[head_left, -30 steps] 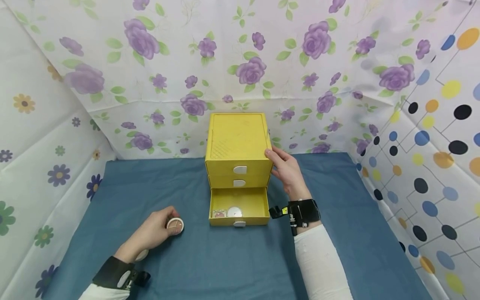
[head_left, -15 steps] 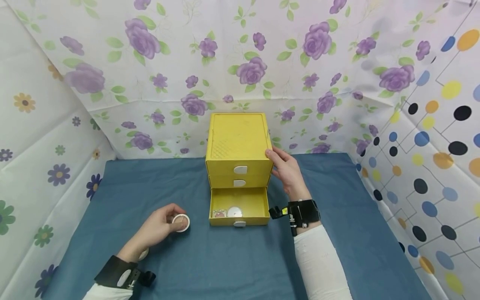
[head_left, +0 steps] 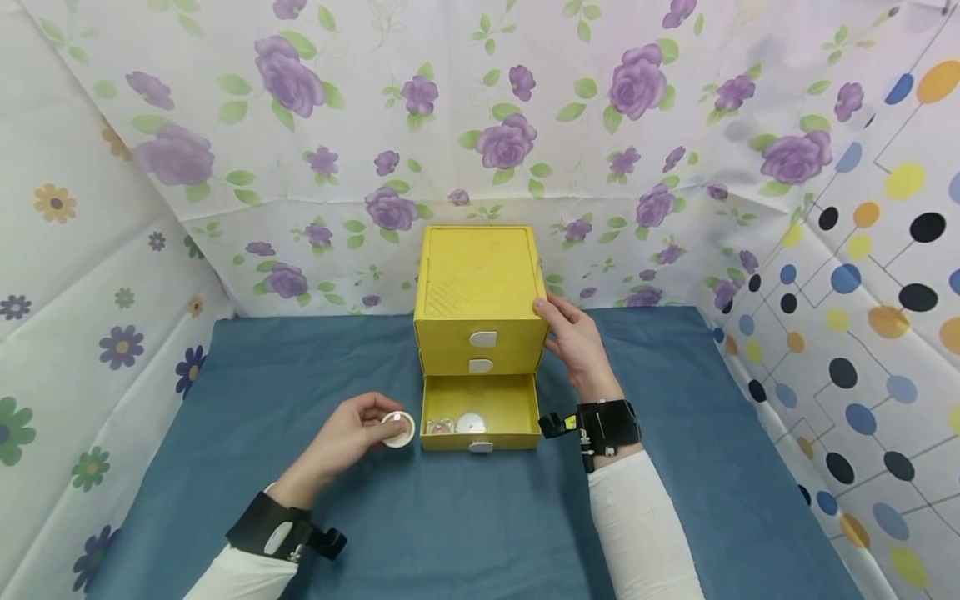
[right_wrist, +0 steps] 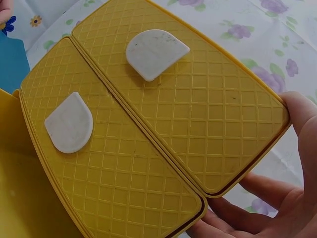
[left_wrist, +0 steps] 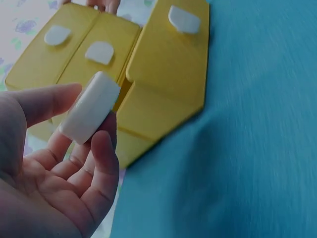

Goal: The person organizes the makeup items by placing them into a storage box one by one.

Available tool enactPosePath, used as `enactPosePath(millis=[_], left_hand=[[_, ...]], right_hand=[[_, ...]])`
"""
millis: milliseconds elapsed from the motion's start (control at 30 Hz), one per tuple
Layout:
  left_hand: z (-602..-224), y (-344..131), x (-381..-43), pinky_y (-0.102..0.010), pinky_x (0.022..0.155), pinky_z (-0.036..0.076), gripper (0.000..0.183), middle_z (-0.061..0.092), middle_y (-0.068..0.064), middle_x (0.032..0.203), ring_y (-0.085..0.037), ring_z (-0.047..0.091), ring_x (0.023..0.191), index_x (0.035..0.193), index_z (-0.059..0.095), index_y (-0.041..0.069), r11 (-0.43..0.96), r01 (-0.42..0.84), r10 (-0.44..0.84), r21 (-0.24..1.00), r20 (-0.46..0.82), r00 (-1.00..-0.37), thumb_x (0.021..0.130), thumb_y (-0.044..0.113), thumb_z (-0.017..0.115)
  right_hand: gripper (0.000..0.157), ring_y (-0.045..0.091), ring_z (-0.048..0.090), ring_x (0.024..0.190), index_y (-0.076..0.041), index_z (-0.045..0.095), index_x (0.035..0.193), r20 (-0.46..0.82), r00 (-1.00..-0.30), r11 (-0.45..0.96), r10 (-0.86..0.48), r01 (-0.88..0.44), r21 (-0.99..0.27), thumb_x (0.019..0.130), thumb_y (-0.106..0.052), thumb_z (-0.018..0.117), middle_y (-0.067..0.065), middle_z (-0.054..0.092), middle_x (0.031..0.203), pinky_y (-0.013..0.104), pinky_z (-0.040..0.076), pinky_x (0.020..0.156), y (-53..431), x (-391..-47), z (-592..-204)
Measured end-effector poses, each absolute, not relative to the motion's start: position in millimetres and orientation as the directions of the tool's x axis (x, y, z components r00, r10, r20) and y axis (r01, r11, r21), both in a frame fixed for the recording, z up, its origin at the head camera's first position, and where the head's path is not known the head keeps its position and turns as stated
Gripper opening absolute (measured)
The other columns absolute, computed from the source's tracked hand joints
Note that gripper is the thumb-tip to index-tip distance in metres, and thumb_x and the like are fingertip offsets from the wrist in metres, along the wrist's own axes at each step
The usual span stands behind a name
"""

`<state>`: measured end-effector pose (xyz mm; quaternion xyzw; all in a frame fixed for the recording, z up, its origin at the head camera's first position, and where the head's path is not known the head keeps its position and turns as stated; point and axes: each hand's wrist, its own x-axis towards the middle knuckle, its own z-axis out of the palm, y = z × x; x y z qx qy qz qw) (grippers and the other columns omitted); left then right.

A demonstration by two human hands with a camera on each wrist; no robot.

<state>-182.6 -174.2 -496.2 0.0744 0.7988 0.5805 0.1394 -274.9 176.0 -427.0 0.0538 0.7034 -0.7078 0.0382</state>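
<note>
My left hand pinches a small round white-rimmed case between thumb and fingers, just left of the pulled-out drawer. Its top face looks beige in the head view; the left wrist view shows its thick, smooth white side. My right hand grips the front right corner of a yellow drawer box, thumb at the top edge and fingers along the side. The box's bottom drawer stands pulled out. Inside it, near the front, lie a white disc and a small clear square case.
Two upper drawers are closed, each with a white tab. A blue cloth covers the table. Floral sheets hang behind and to the left, and a dotted sheet hangs to the right.
My left hand has moved right with the round case, toward the pulled-out drawer. My right hand stays on the box corner, and the drawer has not moved.
</note>
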Motion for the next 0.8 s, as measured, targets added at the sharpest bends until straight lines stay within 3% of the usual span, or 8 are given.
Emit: enactPosePath(millis=[133,300,367,467,667,800], left_hand=[[-492,-159,-186,-0.044,0.064,0.056,0.032,0.071,-0.010,0.094,-0.030,0.062,0.076,0.111,0.067,0.004,0.301,-0.032,0.275,0.953,-0.119,-0.954,0.090,0.025,0.076],[-490,-139,-191,-0.034,0.062,0.054,0.029,0.071,-0.014,0.097,-0.025,0.063,0.076,0.113,0.065,-0.002,0.278,-0.029,0.288,0.960,-0.112,-0.951,0.091,0.015,0.073],[-490,-132,-193,-0.032,0.061,0.053,0.028,0.071,-0.016,0.099,-0.030,0.062,0.077,0.114,0.064,-0.003,0.261,-0.029,0.299,0.965,-0.109,-0.948,0.092,0.012,0.072],[-490,-123,-195,-0.033,0.061,0.053,0.029,0.071,-0.016,0.098,-0.032,0.061,0.077,0.115,0.065,-0.002,0.248,-0.021,0.307,0.969,-0.099,-0.947,0.092,0.012,0.073],[-488,-106,-200,-0.038,0.068,0.058,0.030,0.072,-0.009,0.095,-0.021,0.064,0.078,0.113,0.066,0.004,0.242,-0.018,0.317,0.970,-0.097,-0.943,0.091,0.021,0.075],[-487,-96,-204,-0.037,0.067,0.060,0.028,0.071,-0.010,0.092,-0.024,0.066,0.077,0.113,0.066,0.005,0.231,-0.031,0.326,0.972,-0.107,-0.939,0.091,0.020,0.074]], right_hand=[[0.077,0.019,0.044,0.131,-0.025,0.049,0.147,-0.132,-0.991,-0.004,0.035,0.131,-0.991,0.083,-0.062,0.071,0.000,0.042,0.151,0.053,0.036,0.111,176,-276,-429],[0.079,0.020,0.044,0.131,-0.026,0.050,0.146,-0.126,-0.991,-0.012,0.040,0.125,-0.992,0.080,-0.064,0.072,0.000,0.043,0.151,0.055,0.035,0.111,176,-279,-434],[0.079,0.020,0.043,0.132,-0.026,0.049,0.146,-0.123,-0.992,-0.015,0.033,0.123,-0.992,0.081,-0.063,0.072,0.001,0.042,0.152,0.055,0.034,0.112,176,-279,-434],[0.079,0.020,0.042,0.133,-0.026,0.049,0.147,-0.125,-0.992,-0.020,0.030,0.125,-0.992,0.081,-0.063,0.072,0.001,0.041,0.152,0.055,0.034,0.112,176,-279,-433],[0.081,0.018,0.044,0.131,-0.027,0.049,0.146,-0.137,-0.990,-0.012,0.036,0.137,-0.991,0.079,-0.065,0.072,-0.001,0.042,0.151,0.052,0.037,0.111,176,-279,-434],[0.081,0.018,0.043,0.132,-0.026,0.049,0.147,-0.140,-0.990,-0.015,0.034,0.140,-0.990,0.079,-0.065,0.072,-0.001,0.042,0.151,0.052,0.036,0.111,176,-279,-434]])
